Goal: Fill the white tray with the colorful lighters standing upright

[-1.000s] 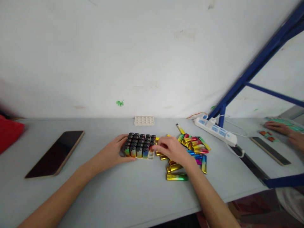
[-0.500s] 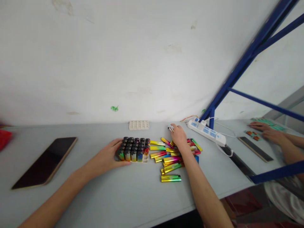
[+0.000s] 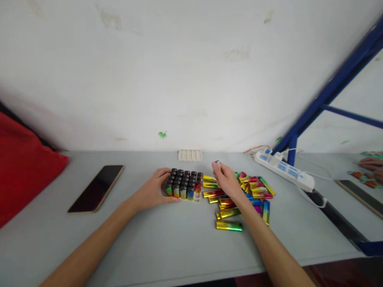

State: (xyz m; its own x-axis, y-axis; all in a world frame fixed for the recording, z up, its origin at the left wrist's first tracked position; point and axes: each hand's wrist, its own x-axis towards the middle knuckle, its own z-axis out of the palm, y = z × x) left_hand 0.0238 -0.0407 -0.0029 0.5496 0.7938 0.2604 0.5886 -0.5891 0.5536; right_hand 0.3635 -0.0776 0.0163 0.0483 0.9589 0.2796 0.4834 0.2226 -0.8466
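Note:
My left hand [image 3: 157, 189] is wrapped round the left side of a block of upright lighters [image 3: 184, 184] with black tops, standing in a white holder [image 3: 196, 197]. At the holder's front right corner a slot or two holds no lighter. My right hand [image 3: 226, 178] is closed on a small lighter [image 3: 218, 163] with a metallic end, raised over the left part of a loose pile. That pile of shiny yellow, red, green and blue lighters [image 3: 229, 213] lies right of the block, partly hidden by my right forearm.
A white gridded tray [image 3: 190, 155] lies by the wall. A dark phone-like slab [image 3: 97, 188] and a red cloth-like object [image 3: 26, 167] are at left. Right are a power strip [image 3: 284, 169], a blue frame [image 3: 312, 109] and a person's hand [image 3: 371, 162].
The camera view has swung left, showing more of the red object. My right hand has turned and drawn nearer the block with the lighter. My left hand still holds the block's side.

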